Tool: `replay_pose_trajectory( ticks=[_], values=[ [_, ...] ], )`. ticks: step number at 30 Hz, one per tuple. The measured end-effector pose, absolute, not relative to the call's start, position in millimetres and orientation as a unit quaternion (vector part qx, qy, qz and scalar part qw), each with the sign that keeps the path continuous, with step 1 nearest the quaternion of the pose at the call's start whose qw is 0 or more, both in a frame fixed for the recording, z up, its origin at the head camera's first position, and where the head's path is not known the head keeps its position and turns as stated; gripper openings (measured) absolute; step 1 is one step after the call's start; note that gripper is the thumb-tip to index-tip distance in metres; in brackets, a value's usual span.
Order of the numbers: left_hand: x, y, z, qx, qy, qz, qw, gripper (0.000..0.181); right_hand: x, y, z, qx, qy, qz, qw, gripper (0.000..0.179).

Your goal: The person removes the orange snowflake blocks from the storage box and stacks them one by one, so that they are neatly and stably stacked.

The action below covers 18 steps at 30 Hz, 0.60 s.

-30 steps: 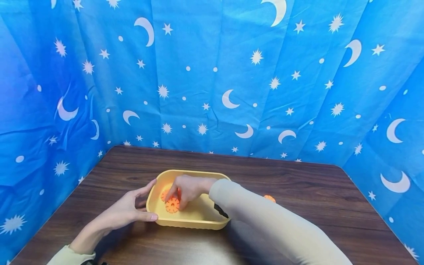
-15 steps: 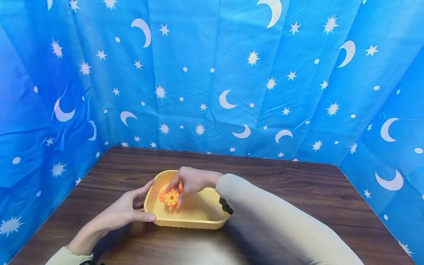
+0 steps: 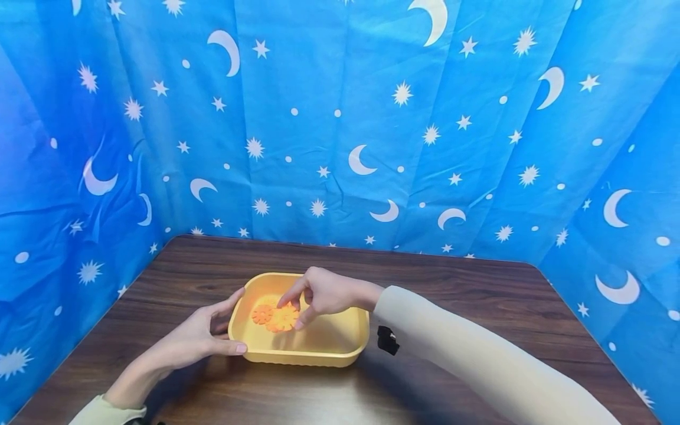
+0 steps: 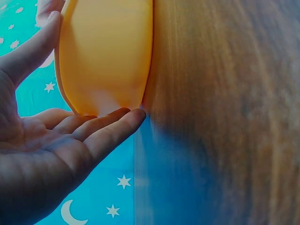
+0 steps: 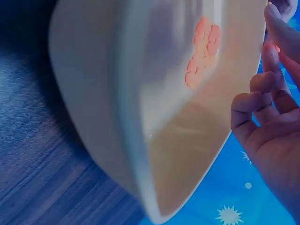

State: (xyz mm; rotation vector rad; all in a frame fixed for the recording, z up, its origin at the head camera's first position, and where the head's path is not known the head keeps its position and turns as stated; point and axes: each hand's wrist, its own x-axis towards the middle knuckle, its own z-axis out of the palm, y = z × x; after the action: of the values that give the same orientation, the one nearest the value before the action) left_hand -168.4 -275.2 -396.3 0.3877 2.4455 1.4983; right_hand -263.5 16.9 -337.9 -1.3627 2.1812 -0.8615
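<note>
Pinching a disc (image 3: 287, 319), the right hand (image 3: 330, 291) should move gently, the spread left hand (image 3: 193, 337) holding the tray (image 3: 303, 358) by its left edge.

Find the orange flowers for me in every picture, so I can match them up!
Head: in the lower half, left of the middle, the orange flowers are in the yellow tub, by the right hand.
Left wrist: not in it; only part of the yellow tub shows, at the top.
Right wrist: upper half, right of the middle, inside the tub.
Shared landmark: the yellow tub, seen in all three.
</note>
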Motion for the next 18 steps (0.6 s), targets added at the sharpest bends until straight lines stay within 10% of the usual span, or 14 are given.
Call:
replay_pose_trajectory(
  ticks=[18],
  values=[
    [-169.5,-273.2,-394.5,0.114,0.847,0.505,0.124,0.110,-253.2,86.7,-338.9,-0.443,0.812,-0.352,0.143,0.042]
  ],
)
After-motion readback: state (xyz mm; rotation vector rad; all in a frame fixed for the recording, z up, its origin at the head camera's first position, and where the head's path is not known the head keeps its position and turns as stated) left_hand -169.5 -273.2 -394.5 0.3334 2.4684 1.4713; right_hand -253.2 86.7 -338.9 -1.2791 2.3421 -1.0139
